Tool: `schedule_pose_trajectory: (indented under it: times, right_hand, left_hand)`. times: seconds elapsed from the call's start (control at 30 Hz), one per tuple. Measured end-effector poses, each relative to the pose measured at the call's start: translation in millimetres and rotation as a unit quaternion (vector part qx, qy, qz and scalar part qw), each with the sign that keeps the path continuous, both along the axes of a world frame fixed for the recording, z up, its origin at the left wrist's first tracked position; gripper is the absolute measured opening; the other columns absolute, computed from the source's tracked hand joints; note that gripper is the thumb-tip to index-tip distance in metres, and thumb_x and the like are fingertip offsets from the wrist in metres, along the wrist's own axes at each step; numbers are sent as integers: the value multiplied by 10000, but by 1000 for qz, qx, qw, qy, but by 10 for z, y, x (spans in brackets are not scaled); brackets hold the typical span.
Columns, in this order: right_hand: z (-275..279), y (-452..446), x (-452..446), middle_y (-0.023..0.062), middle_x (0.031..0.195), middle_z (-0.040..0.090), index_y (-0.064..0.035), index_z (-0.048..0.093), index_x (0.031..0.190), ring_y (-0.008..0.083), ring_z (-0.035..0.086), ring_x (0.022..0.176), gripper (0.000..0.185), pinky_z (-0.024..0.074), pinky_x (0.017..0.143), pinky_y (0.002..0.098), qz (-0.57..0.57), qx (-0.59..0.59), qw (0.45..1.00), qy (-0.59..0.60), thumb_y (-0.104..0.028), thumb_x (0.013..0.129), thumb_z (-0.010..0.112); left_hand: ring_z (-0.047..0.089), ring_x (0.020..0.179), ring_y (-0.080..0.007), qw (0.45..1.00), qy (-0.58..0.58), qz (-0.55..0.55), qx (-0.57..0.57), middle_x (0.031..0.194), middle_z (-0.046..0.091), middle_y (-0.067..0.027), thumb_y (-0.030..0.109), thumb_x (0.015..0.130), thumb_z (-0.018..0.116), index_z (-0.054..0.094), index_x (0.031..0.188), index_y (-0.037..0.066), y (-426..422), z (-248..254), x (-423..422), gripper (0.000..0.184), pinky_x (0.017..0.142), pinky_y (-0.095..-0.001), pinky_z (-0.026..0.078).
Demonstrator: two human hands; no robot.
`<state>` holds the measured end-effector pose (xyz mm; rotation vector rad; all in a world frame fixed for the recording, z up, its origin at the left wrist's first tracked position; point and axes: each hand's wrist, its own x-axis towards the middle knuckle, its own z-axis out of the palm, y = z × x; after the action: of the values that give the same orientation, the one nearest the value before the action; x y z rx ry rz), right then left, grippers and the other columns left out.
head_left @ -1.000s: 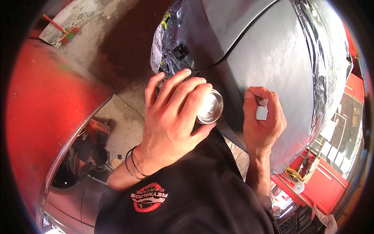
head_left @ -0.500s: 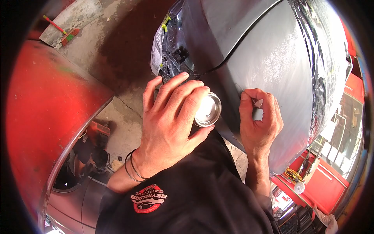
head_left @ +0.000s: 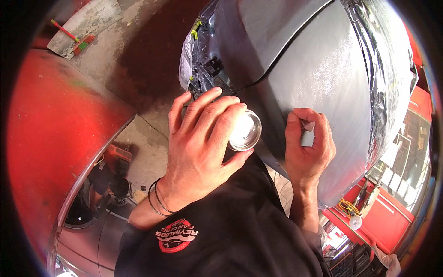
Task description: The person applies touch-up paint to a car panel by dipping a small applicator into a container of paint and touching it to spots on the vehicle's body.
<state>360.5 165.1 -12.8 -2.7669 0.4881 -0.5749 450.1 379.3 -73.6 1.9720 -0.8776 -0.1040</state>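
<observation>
My left hand (head_left: 200, 134) is wrapped around a metal can (head_left: 249, 131). The can's round, shiny silver end faces up toward me, and the rest of it is hidden by fingers and palm. To its right, my right hand (head_left: 311, 143) is closed in a pinch over the grey car body panel (head_left: 332, 78). A small pale scrap (head_left: 309, 126) shows inside the curl of its fingers; what it is I cannot make out. The fingertips are at the panel's surface, near a darker grey band.
Clear plastic sheeting (head_left: 187, 60) wraps the car's edges. A red car panel (head_left: 64, 134) fills the left. A broom (head_left: 83, 44) lies at upper left. Another person (head_left: 99, 177) is low at left. A red tool cabinet (head_left: 387, 210) stands at right.
The right hand has shifted very slightly right and down, its finger loop a little wider. My left hand and the can stay almost where they were.
</observation>
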Motion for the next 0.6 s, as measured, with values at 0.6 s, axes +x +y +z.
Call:
schedule_pose_trajectory:
  times: [0.6]
  right_hand:
    - [231,162,12,44,926,793,-78,791,1047,227,717,784,286,575,731,358,118,-9,993,21,77,829,893]
  left_hand:
    - [642,1496,-334,1000,-6,6,-12,1510,736,-72,227,764,1022,717,1492,105,-156,12,19,798,1297,-603,379]
